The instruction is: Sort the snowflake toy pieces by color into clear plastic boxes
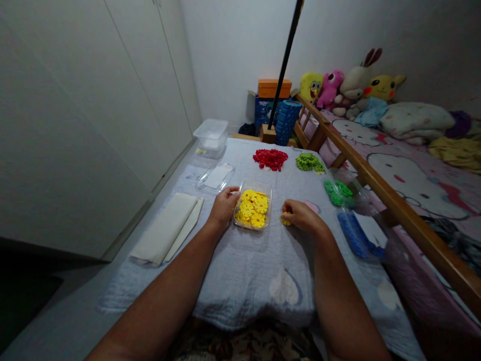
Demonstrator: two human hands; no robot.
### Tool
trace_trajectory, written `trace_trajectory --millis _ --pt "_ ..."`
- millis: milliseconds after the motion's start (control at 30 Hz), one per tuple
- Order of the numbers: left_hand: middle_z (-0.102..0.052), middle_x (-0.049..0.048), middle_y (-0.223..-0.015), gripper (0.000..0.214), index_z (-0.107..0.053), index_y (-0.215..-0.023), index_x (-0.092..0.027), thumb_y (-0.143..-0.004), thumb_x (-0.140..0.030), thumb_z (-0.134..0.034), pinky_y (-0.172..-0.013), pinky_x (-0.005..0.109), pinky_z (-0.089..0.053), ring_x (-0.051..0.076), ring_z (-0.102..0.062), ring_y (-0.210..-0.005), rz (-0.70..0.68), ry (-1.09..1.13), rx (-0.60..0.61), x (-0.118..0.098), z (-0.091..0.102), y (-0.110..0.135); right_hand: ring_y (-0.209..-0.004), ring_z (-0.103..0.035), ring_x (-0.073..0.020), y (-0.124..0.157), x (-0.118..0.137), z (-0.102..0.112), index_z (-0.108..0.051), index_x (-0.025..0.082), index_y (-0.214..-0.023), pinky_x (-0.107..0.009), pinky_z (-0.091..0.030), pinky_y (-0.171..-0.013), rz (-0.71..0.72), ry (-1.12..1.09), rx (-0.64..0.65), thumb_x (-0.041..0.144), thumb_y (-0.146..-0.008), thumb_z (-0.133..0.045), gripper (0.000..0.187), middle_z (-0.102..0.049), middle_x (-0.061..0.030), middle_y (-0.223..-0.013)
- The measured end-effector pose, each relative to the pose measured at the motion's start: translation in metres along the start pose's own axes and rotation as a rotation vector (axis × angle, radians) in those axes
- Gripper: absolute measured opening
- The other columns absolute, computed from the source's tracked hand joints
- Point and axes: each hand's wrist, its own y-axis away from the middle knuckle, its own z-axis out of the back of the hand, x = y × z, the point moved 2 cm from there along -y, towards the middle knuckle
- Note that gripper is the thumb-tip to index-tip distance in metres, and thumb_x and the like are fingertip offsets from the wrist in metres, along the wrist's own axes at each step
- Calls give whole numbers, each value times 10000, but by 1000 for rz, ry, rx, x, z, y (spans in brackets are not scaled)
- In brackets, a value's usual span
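A clear plastic box [251,228] stands in the middle of the cloth-covered table, full of yellow flower-shaped discs [254,208]. My left hand [224,204] grips its left wall, thumb and fingers at the rim. To the right of the box, my right hand [300,214] pinches a yellow disc [286,219] close to the cloth. The fingers cover part of that disc. A clear lid [215,178] with a white label lies behind my left hand.
A red pile [270,159] and a light-green pile [309,162] lie at the back. Boxes of green pieces [338,192] and blue pieces [358,235] line the right edge, beside a wooden bed rail [361,158]. Folded paper [165,228] lies left; a clear container [211,136] stands at back left.
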Motion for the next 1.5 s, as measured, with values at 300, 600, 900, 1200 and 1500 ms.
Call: trace_trajectory --millis 300,600,900,1200,1500 --pt "-662 -4 -717 453 -680 -994 -150 -636 -416 -760 -573 252 -458 140 -604 -610 1 2 9 2 1 -1 -653 -545 -167 -7 13 3 -636 217 -787 -297 -414 -627 100 -389 -405 395 -720 -658 192 -616 5 -714" --pt "-636 -20 -702 442 -682 -995 -150 -648 -415 -751 -566 248 -466 136 -605 -608 -6 4 16 5 2 -3 -804 -615 -204 -3 52 -21 -666 226 -851 -349 -473 -787 304 -456 -498 359 -807 -638 143 -685 -20 -817" --pt "-648 -18 -698 421 -687 -1009 -155 -673 -391 -780 -574 246 -479 142 -622 -614 2 21 28 7 3 -5 -1028 -620 -258 -6 69 -41 -737 255 -963 -450 -394 -1010 275 -140 -500 204 -858 -638 154 -756 -39 -987" --pt "-654 -9 -722 463 -685 -1016 -159 -647 -426 -771 -596 257 -476 151 -627 -638 -1 13 22 7 2 -4 -1149 -574 -281 -7 62 -38 -724 253 -997 -460 -389 -1057 321 -126 -537 186 -878 -574 203 -745 -66 -1127" --pt "-668 -1 -741 453 -700 -1026 -158 -678 -442 -756 -603 252 -463 146 -616 -646 -28 -37 16 7 4 -4 -804 -614 -217 -11 46 -38 -669 198 -1111 -333 -468 -752 156 -223 -572 334 -857 -592 298 -643 -34 -843"
